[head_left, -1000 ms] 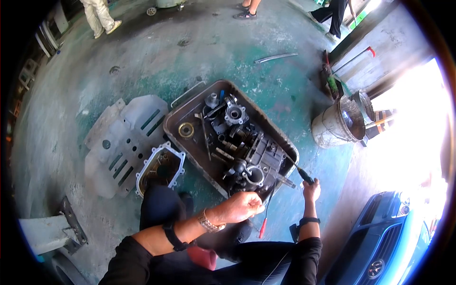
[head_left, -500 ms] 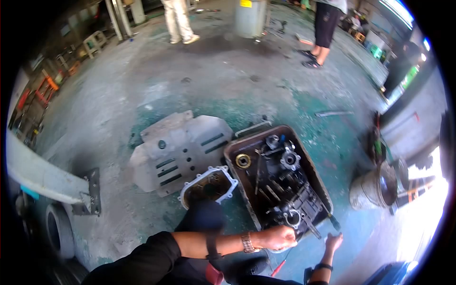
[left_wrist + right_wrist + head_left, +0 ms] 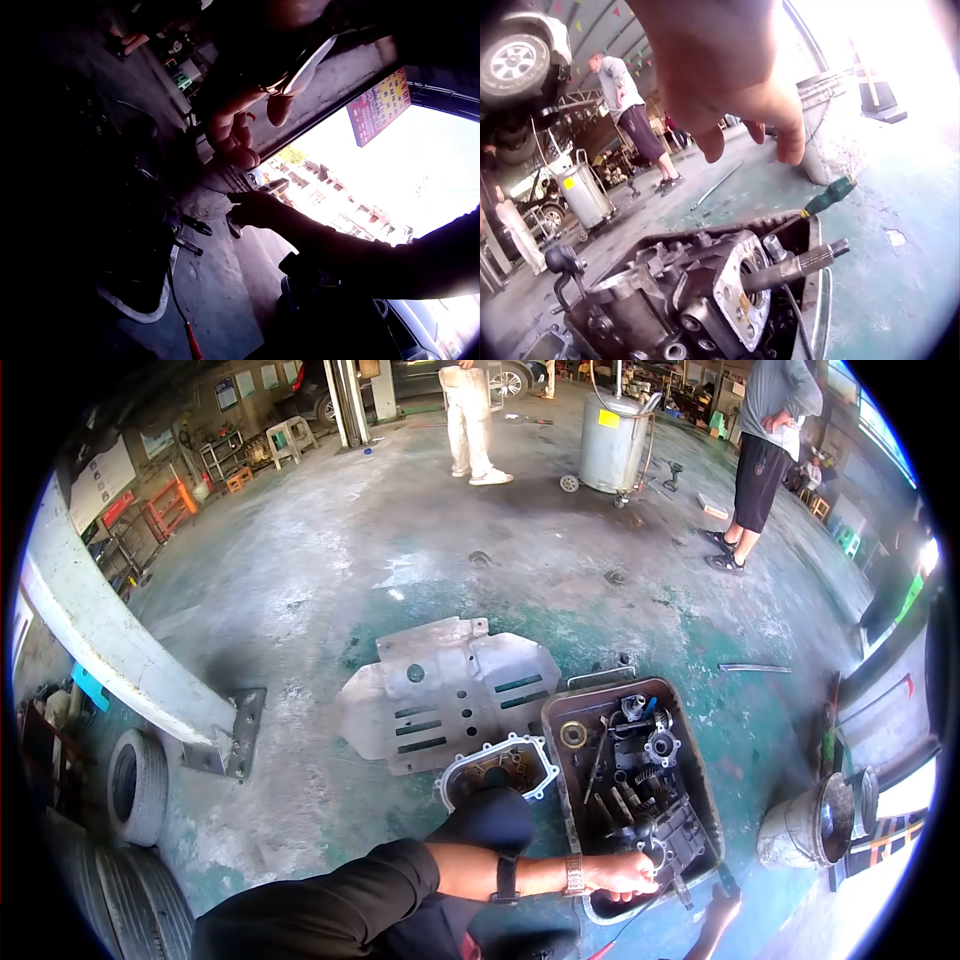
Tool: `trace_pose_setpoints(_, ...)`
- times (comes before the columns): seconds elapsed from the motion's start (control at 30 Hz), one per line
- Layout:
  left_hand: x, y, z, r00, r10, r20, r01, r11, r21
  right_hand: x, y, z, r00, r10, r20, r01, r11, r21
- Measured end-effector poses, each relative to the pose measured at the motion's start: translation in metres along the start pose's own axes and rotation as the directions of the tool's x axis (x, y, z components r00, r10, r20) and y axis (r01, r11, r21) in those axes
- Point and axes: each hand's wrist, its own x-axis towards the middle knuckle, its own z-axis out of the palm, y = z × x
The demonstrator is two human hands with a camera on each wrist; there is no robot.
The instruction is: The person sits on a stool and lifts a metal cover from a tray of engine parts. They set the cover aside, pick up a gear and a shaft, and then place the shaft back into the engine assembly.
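Grey metal gearbox housing (image 3: 682,836) sits, in the head view, at the near end of a brown rectangular tray (image 3: 583,772); the left hand (image 3: 620,874), fingers curled, hovers over that end, the right hand (image 3: 722,911) just right of it. Left wrist view: the left fingers curl loosely, visibly holding nothing. Right wrist view: the right fingers hang relaxed, empty, above a green-handled screwdriver (image 3: 831,196) leaning on the tray's rim.

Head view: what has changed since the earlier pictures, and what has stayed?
The right hand has let go of the screwdriver, whose handle sticks out past the rim of the tray. The view has swung up and left. The casing stays in the tray, the left hand over its near end.
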Motion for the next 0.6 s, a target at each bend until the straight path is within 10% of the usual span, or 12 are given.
trace_pose_setpoints(0.13, -0.01, 0.008, -0.006, 0.998, 0.067, 0.009, -0.067, 0.997, 0.024, -0.032, -0.026, -0.015, 0.985, -0.161, 0.058, 0.149, 0.975, 0.167)
trace_pose_setpoints(0.6, -0.008, 0.021, -0.054, 0.888, 0.033, -0.458, -0.218, 0.909, -0.357, -0.071, -0.04, -0.03, 0.995, 0.089, 0.04, -0.097, 0.945, 0.313)
